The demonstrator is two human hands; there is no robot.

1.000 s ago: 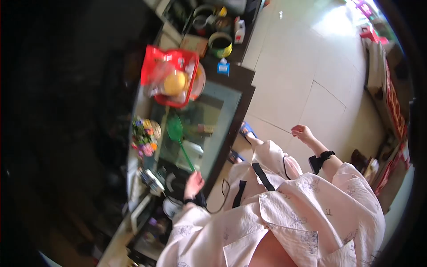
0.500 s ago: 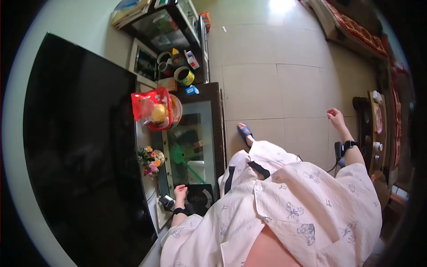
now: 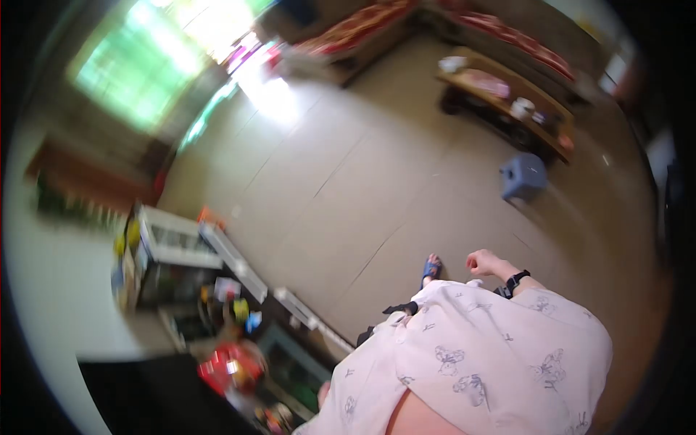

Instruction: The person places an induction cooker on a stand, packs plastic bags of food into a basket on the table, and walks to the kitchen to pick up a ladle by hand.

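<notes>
My right hand (image 3: 487,262) hangs above the tiled floor to the right of my slippered foot (image 3: 432,268). Its fingers curl in loosely, and nothing shows in them. A black watch band circles that wrist. Of my left hand (image 3: 323,393) only a small blurred part shows at the edge of my pale printed shirt (image 3: 493,341), beside the glass-topped cabinet (image 3: 290,359); its fingers are hidden. Nearby on the cabinet is a red bag (image 3: 230,368), with blurred flowers (image 3: 274,418) below it.
A blue plastic stool (image 3: 525,177) stands on the floor near a wooden coffee table (image 3: 500,98) with items on it. Sofas with red covers line the back. Lower left are a black television (image 3: 138,391) and a display cabinet (image 3: 181,243); a bright window (image 3: 141,65) is upper left.
My view has swung to the right, bringing the window, stool and coffee table into sight. The left hand has become mostly hidden by the shirt. The right hand has come closer to my body.
</notes>
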